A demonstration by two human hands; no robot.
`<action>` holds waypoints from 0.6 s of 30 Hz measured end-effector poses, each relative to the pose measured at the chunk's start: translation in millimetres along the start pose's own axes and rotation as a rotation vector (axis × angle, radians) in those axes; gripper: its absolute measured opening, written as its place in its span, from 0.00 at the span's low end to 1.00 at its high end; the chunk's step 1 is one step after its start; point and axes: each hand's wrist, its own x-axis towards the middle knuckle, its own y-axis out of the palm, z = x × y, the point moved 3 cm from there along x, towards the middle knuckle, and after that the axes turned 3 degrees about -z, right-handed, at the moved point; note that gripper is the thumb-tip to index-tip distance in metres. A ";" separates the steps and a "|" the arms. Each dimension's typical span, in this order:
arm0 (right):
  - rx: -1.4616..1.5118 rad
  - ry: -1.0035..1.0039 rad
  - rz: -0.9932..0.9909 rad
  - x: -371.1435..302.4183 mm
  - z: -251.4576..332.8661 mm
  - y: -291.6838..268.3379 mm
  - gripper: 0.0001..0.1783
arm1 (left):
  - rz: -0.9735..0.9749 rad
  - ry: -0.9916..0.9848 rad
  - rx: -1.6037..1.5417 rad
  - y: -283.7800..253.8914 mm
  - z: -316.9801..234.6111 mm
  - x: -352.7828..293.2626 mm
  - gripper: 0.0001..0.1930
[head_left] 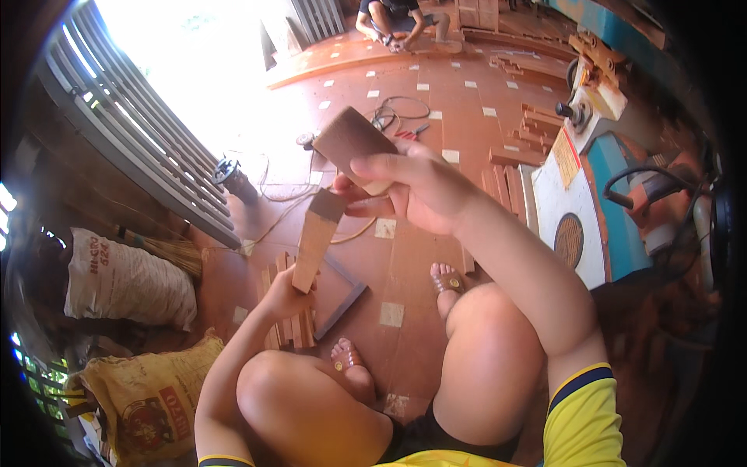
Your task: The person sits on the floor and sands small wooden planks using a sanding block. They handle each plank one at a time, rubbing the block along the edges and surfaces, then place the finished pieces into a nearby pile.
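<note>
My left hand (289, 294) is closed around the lower end of a short piece of wood (316, 241), which stands tilted with its darker end face up. Raised above and to the right, my right hand (426, 185) grips a brown rectangular block (352, 142), thumb on its broad face and fingers behind it. Whether that block is plain wood or a sanding block, I cannot tell. The two pieces are close together, with a small gap showing between them. My left fingers are mostly hidden behind the wood.
Wooden strips (299, 323) and a dark angled frame (342, 310) lie by my left foot. Two sacks (128, 284) stand left, beneath a slatted gate (144, 128). Cables (272, 198) cross the tiles. A white-topped machine (572, 226) stands right. Another person (401, 22) squats far back.
</note>
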 end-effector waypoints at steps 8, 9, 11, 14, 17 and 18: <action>-0.031 0.013 -0.007 -4.4 5.7 -14.0 0.27 | 0.038 -0.002 0.002 3.7 -9.3 11.4 0.23; -0.032 0.008 -0.006 -5.1 6.5 -13.8 0.27 | 0.028 0.003 0.008 3.9 -9.5 12.0 0.22; -0.034 0.001 -0.002 -6.5 7.1 -12.7 0.27 | 0.008 0.013 0.020 3.8 -8.6 11.9 0.21; -0.068 0.002 -0.004 -8.0 7.1 -11.5 0.28 | 0.007 -0.017 0.035 1.9 -11.6 11.5 0.19; -0.089 -0.003 0.000 -8.6 7.3 -9.6 0.28 | 0.008 -0.007 0.014 2.2 -13.8 10.8 0.18; -0.092 -0.004 0.002 -7.7 5.8 -8.3 0.28 | 0.003 -0.007 0.021 0.5 -11.8 8.4 0.18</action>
